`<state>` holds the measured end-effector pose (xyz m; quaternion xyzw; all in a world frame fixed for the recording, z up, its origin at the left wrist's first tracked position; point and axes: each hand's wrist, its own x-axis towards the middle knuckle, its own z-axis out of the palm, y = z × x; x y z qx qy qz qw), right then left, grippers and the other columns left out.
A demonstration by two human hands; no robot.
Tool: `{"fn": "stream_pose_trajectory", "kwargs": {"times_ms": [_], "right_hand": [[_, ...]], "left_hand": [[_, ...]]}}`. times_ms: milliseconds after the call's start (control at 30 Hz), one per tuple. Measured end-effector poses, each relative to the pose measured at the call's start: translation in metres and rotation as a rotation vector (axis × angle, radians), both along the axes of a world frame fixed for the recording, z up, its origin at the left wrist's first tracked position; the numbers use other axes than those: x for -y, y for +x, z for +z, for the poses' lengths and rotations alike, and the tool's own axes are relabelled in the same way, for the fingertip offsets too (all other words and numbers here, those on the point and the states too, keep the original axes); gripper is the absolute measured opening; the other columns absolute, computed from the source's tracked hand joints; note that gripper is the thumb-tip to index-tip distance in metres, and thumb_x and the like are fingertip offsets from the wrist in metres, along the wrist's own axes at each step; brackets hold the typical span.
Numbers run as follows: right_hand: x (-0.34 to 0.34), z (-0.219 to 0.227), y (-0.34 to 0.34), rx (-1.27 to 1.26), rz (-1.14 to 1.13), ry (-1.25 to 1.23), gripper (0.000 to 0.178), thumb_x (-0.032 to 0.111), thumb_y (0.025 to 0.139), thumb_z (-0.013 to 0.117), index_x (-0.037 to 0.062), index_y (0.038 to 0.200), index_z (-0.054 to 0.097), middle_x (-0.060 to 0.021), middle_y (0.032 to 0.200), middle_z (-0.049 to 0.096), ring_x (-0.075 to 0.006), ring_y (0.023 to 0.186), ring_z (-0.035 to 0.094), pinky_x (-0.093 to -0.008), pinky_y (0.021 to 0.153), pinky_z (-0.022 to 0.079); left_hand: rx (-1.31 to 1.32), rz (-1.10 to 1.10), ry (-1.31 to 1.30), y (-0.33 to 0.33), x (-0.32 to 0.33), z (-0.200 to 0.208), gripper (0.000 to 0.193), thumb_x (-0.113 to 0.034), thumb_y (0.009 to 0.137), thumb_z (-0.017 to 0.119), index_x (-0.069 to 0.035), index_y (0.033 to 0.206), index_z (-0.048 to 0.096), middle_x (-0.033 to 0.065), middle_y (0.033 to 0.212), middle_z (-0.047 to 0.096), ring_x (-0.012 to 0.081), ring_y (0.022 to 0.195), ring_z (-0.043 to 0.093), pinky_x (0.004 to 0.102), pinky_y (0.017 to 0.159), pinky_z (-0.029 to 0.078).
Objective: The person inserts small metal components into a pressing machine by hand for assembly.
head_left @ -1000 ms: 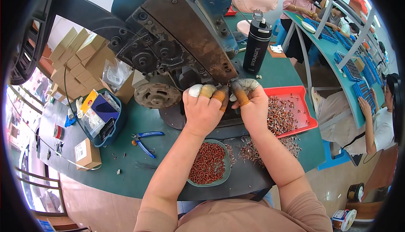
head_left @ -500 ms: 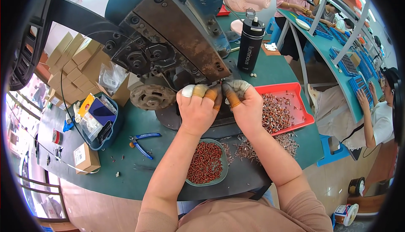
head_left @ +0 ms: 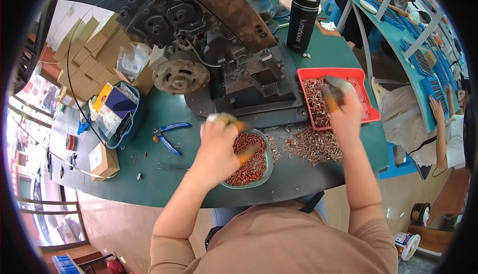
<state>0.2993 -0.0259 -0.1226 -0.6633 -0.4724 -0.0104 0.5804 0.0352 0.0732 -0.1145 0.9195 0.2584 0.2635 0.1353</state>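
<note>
My left hand (head_left: 218, 147), wearing finger covers, hovers at the left rim of a pale green bowl (head_left: 269, 160). Its thumb and forefinger are spread apart above the small red-brown cylindrical parts (head_left: 249, 174) in the bowl. My right hand (head_left: 344, 105) reaches over a red tray (head_left: 372, 113) that holds many small metal-and-brown parts (head_left: 318, 104). Motion smears its covered fingers, so I cannot make out whether they grip anything. Behind both hands stands a dark press machine (head_left: 259, 82), its work area uncovered by my hands.
Loose small parts (head_left: 313, 146) lie heaped in front of the tray. Blue-handled pliers (head_left: 169, 137) and tweezers (head_left: 172, 166) lie left of the bowl. A black bottle (head_left: 302, 20) stands behind the tray. Left are a blue bin (head_left: 130, 127) and cardboard boxes (head_left: 87, 50). Co-workers sit at right.
Both hands have left the press, where they were together. The left has come down to the bowl, and the right has moved right to the tray. The view has tilted downward.
</note>
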Motion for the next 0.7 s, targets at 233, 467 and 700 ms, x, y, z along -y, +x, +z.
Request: {"fn": "stream_pose_trajectory", "kwargs": {"times_ms": [233, 467, 700], "right_hand": [[0.101, 0.009, -0.069, -0.504, 0.753, -0.834, 0.016, 0.012, 0.083, 0.074, 0.0051, 0.097, 0.068, -0.0021, 0.082, 0.066, -0.0081, 0.068, 0.063, -0.0247, 0.059, 0.051], [0.076, -0.032, -0.077, -0.308, 0.572, -0.641, 0.021, 0.009, 0.084, 0.072, 0.0050, 0.103, 0.067, -0.0044, 0.085, 0.063, -0.0102, 0.071, 0.059, -0.0248, 0.063, 0.049], [0.047, -0.018, -0.083, -0.090, 0.452, -0.362, 0.017, 0.006, 0.084, 0.071, 0.0050, 0.101, 0.068, -0.0017, 0.084, 0.062, -0.0066, 0.066, 0.056, -0.0226, 0.061, 0.047]], "left_hand": [[-0.157, 0.097, -0.061, -0.010, 0.020, -0.036, 0.039, -0.024, 0.071, 0.079, -0.004, 0.101, 0.065, 0.0128, 0.109, 0.054, 0.0312, 0.107, 0.047, 0.0431, 0.100, 0.030], [-0.085, 0.072, 0.055, -0.007, 0.018, -0.038, 0.030, -0.023, 0.072, 0.079, -0.005, 0.093, 0.068, 0.0108, 0.100, 0.058, 0.0311, 0.102, 0.050, 0.0443, 0.101, 0.029], [0.003, 0.102, 0.047, -0.015, 0.020, -0.031, 0.028, -0.022, 0.071, 0.080, -0.009, 0.094, 0.070, 0.0081, 0.099, 0.059, 0.0281, 0.103, 0.051, 0.0439, 0.101, 0.029]]}}
